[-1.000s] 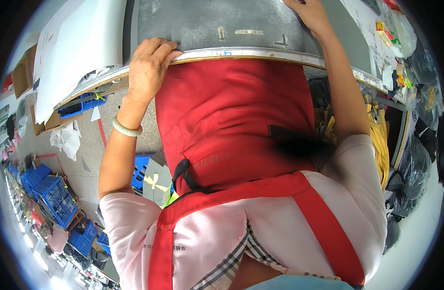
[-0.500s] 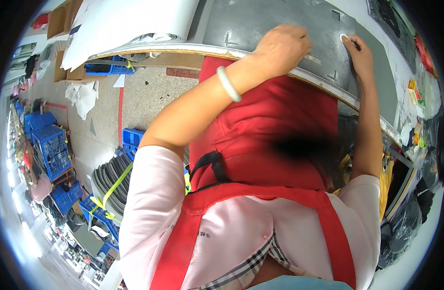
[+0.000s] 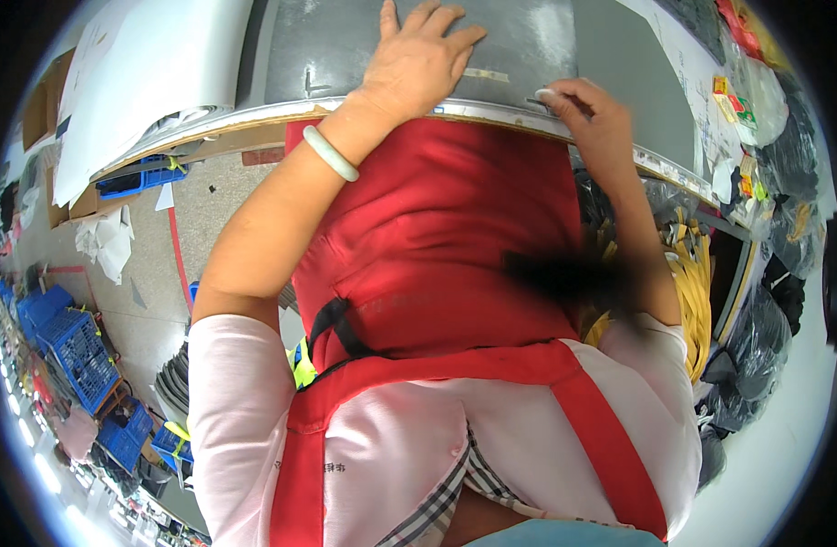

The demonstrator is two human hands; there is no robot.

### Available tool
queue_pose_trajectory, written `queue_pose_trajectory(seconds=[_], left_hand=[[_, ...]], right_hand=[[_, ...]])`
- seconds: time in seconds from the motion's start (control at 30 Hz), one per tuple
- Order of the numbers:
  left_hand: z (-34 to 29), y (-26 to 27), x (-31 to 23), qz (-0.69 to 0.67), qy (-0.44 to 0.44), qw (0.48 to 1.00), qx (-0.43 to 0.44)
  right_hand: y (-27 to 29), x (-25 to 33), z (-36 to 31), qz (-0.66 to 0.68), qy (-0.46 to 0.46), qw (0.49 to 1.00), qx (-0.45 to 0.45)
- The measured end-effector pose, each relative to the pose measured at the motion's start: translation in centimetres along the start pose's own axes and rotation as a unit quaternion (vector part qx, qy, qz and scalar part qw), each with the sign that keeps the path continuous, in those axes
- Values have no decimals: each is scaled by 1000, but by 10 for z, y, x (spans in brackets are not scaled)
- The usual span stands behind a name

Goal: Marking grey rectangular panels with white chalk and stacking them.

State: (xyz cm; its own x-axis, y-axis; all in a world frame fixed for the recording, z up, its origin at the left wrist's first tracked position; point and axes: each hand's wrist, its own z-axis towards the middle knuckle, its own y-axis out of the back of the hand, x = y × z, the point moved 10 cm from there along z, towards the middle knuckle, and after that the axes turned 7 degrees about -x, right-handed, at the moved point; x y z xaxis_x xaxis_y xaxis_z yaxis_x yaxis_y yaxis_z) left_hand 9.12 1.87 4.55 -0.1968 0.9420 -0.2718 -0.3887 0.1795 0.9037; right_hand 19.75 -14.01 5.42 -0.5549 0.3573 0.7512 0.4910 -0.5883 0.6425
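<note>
The left hand (image 3: 417,64) lies flat, fingers spread, pressing a grey sheet (image 3: 519,41) on the tabletop (image 3: 254,117). The right hand (image 3: 587,114) pinches something small at the sheet's near edge; what it is cannot be told. If the flat hand eases off, the sheet could probably slide.

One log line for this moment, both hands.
left hand: flat on grey sheet | right hand: pinching at table edge | pinched item: cannot tell
</note>
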Motion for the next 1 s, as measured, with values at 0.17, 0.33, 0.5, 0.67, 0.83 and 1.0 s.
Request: queue_pose_trajectory(seconds=[0.17, 0.33, 0.5, 0.67, 0.83, 1.0], left_hand=[[0, 8, -1, -8, -14, 997, -79], [-2, 9, -1, -11, -14, 996, -86], [-4, 10, 1, -5, -14, 996, -86], [-2, 8, -1, -6, -21, 995, -99], [-2, 12, 2, -1, -20, 993, -115], [-7, 10, 3, 16, -52, 987, -153]], right_hand=[[-5, 19, -6, -90, 90, 992, 6], [-11, 32, -6, -127, 154, 980, 9], [-3, 6, -2, -151, 46, 987, 43], [6, -13, -1, -27, -49, 996, -69], [0, -3, 11, -122, -16, 991, 48], [12, -12, 42, -19, -33, 999, 7]])
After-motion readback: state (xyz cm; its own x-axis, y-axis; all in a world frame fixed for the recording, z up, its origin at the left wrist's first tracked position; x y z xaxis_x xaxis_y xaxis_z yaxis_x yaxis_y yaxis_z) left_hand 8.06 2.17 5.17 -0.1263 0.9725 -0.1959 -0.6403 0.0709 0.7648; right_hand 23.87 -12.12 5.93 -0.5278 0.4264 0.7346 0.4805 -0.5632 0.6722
